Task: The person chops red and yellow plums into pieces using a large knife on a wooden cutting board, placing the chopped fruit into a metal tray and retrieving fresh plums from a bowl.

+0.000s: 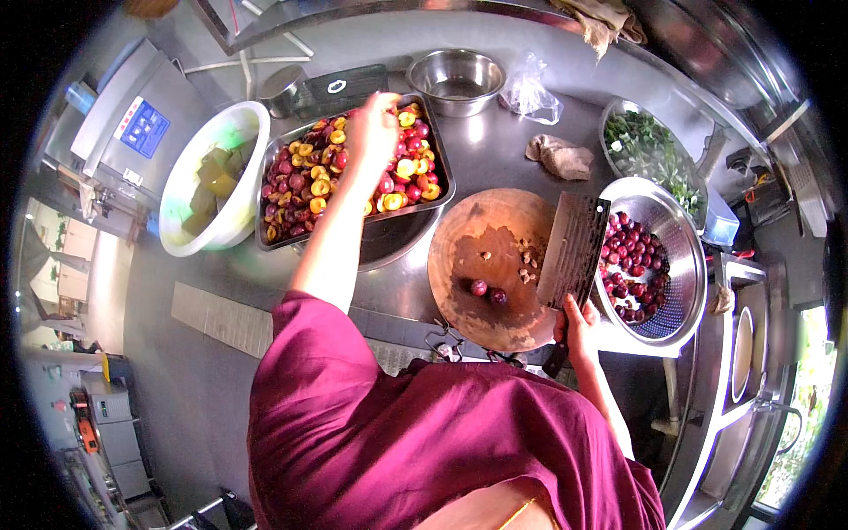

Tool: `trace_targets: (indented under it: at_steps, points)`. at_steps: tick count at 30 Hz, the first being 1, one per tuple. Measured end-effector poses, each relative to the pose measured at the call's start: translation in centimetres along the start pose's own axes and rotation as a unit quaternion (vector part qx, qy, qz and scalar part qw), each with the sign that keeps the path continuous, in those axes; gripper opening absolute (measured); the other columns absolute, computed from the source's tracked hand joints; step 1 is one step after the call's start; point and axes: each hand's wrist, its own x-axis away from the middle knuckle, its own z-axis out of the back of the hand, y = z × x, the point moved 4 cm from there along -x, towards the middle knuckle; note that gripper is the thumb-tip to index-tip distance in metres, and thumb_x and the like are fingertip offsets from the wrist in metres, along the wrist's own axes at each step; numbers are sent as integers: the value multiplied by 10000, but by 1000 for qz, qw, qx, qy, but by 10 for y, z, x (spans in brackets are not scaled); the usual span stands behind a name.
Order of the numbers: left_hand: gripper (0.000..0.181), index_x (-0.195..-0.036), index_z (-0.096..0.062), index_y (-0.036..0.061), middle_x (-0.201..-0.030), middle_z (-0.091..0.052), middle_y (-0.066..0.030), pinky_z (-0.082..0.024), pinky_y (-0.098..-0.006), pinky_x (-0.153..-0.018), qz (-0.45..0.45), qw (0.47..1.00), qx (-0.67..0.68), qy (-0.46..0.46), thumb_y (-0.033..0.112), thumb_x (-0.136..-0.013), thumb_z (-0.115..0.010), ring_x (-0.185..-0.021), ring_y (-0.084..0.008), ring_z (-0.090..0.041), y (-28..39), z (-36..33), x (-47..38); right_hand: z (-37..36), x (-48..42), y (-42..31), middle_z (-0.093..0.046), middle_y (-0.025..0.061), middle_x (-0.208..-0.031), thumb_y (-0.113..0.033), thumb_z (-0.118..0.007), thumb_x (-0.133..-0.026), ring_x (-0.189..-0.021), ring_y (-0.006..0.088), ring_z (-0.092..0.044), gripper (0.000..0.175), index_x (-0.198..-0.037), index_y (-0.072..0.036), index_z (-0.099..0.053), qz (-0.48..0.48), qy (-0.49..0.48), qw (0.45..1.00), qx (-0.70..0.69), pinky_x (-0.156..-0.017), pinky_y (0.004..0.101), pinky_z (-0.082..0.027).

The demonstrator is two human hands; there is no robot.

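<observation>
My right hand [578,324] grips the handle of a Chinese cleaver [574,248], whose broad blade is held over the right side of a round wooden chopping board [490,212]. Two whole plums [488,291] and several plum stones [527,265] lie on the board. My left hand [375,132], blurred, reaches over a rectangular metal tray [452,179] heaped with halved plums [318,175], some showing yellow flesh. Whether its fingers hold anything is not clear. To the right, a perforated steel colander [686,291] holds whole plums [633,245].
A white plastic tub [171,218] stands left of the tray. Behind are a steel bowl [457,83], a clear plastic bag [533,93] and a crumpled cloth [562,158]. A container of leafy greens [652,156] sits beyond the colander. The tray rests over a round vessel [397,245].
</observation>
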Motion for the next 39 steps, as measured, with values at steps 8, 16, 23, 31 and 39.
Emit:
trace_targets:
  at_steps: [8,16,23,31,39]
  points:
    - [181,-1008,-669,127,-1077,-646,-63,-438,-451,-922,-264,916,-11,-303,165,-853,-583,-1095,-247,-558,70,-125,159,-6,3,-14,-464,-18,-538,-248,-543,-945,-399,91,-420,244,-760,-100,-485,2,-10,1000,29,-375,254,-322]
    - [198,-1025,-651,54,-915,-690,-64,-515,-285,-755,7,921,105,-375,140,-847,-653,-823,-130,-641,14,-85,164,4,21,-10,-479,4,-523,-221,-516,-962,-398,101,-441,257,-762,-64,-477,16,-17,995,94,-388,261,-349]
    - [413,-1079,-581,68,-978,-607,-122,-506,-373,-773,-122,944,86,-293,86,-699,-742,-845,-303,-621,29,-88,246,-8,36,-2,-553,49,-586,-231,-560,-933,-512,130,-543,210,-946,-24,-592,25,-48,975,214,-485,314,-426]
    - [344,-984,-545,73,-890,-605,-96,-489,-401,-752,-29,948,143,-282,11,-690,-714,-876,-304,-601,23,-110,258,-25,42,-7,-605,227,-709,-239,-580,-894,-695,410,-627,219,-1008,-54,-609,137,-56,921,360,-575,442,-478]
    - [256,-856,-632,135,-899,-564,-28,-415,-380,-812,-195,963,-14,-187,234,-661,-766,-883,-246,-528,59,-89,257,-18,40,-6,-606,233,-721,-262,-588,-888,-703,420,-620,233,-998,-57,-609,108,-48,923,366,-582,456,-478]
